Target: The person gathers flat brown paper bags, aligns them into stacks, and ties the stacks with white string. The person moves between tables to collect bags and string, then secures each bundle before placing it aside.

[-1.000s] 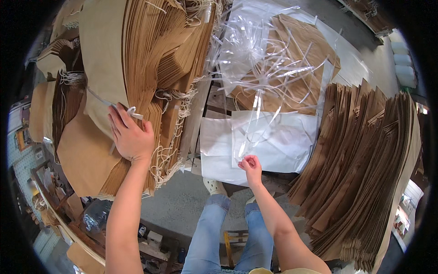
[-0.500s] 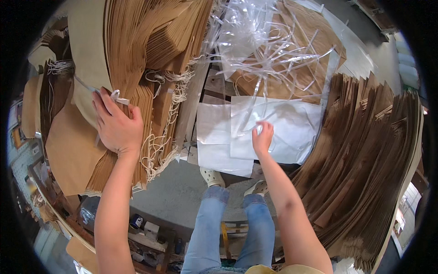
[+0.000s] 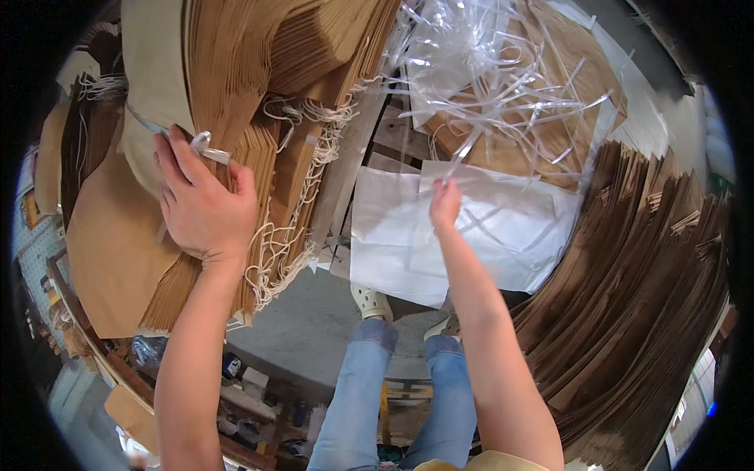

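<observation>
Clear strip (image 3: pixel 463 150), probably one; two hands (image 3: pixel 208 210) (image 3: pixel 446 207)

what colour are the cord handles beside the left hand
The cord handles are off-white; they show best in the head view.

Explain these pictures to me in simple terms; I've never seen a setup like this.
There is no machine here: these are a person's bare hands. Every picture comes from one wide fisheye camera worn on the head, looking down, so straight edges bend toward the dark rim.

The left hand rests with spread fingers against a bundle of folded brown paper with white cords. A knotted strip shows by its fingers. The right hand seems to pinch a clear strip above white sheets. Farther off, a tangle of clear strips lies by and over more brown paper. To the right stands another brown stack.
</observation>
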`<state>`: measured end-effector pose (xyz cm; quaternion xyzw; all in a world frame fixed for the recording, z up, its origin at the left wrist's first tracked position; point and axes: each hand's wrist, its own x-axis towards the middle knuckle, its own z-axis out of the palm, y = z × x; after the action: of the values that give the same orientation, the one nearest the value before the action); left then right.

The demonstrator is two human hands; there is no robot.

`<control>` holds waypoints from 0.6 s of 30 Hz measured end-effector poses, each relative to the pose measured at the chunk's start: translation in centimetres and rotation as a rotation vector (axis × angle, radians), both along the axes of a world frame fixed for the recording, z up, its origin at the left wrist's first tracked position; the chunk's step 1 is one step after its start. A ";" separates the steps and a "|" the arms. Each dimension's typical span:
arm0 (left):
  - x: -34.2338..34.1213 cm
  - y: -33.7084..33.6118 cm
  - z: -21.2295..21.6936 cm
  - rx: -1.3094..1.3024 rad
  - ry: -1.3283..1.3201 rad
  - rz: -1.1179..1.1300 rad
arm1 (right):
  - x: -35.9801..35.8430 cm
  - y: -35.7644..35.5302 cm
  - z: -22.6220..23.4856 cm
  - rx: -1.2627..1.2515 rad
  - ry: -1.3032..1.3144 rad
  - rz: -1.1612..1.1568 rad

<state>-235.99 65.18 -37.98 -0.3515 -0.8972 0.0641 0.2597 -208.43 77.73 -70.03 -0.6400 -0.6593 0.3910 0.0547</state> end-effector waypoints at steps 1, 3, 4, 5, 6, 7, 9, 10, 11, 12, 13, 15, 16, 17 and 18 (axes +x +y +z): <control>-0.2 -0.2 0.4 -0.005 0.001 0.009 | 0.1 -2.7 1.5 -0.064 0.333 0.057; -0.4 -0.5 0.6 -0.015 0.012 0.002 | 1.6 -9.1 5.6 -0.282 0.430 0.360; -0.4 -0.9 0.5 -0.019 0.015 0.000 | 2.2 -12.7 10.0 -0.618 0.283 0.376; -0.4 -1.0 0.6 -0.011 0.008 0.002 | 3.3 -16.1 14.9 -0.632 0.169 0.612; -0.4 -0.5 0.6 0.003 0.000 -0.004 | 6.0 -19.4 16.8 -0.682 0.232 0.985; -0.3 -0.2 0.5 0.012 -0.013 -0.009 | 10.0 -23.9 17.9 -0.590 0.594 1.023; -0.3 -0.4 0.5 0.017 -0.020 -0.010 | 11.8 -25.9 25.8 -1.125 0.392 1.523; -0.3 -0.3 0.4 0.023 -0.024 -0.013 | 14.1 -27.5 26.9 -1.211 0.550 1.526; -0.3 -0.4 0.5 0.014 -0.020 -0.003 | 15.8 -28.4 27.4 -1.298 0.718 1.527; -0.2 -0.4 0.4 0.010 -0.019 0.006 | 15.3 -27.1 27.8 -1.196 0.532 1.596; -0.2 -0.7 0.6 0.000 -0.013 0.022 | 13.5 -24.2 28.5 -1.091 0.352 1.663; -0.2 -0.8 0.6 0.013 -0.014 0.010 | 10.2 -19.2 26.3 -0.858 0.008 1.696; -0.3 -0.6 0.5 0.020 -0.013 0.000 | 10.4 -17.6 22.0 -0.702 -0.057 1.630; -0.3 -0.5 0.5 0.024 -0.020 -0.003 | 9.5 -16.2 17.3 -0.536 -0.249 1.524; -0.4 -0.9 0.4 0.022 -0.024 0.002 | 7.3 -12.3 15.8 -0.396 -0.257 1.422</control>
<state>-236.38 64.28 -37.57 -0.3482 -0.9013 0.0502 0.2528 -201.17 65.41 -54.27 -0.0982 -0.8323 0.3655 -0.4050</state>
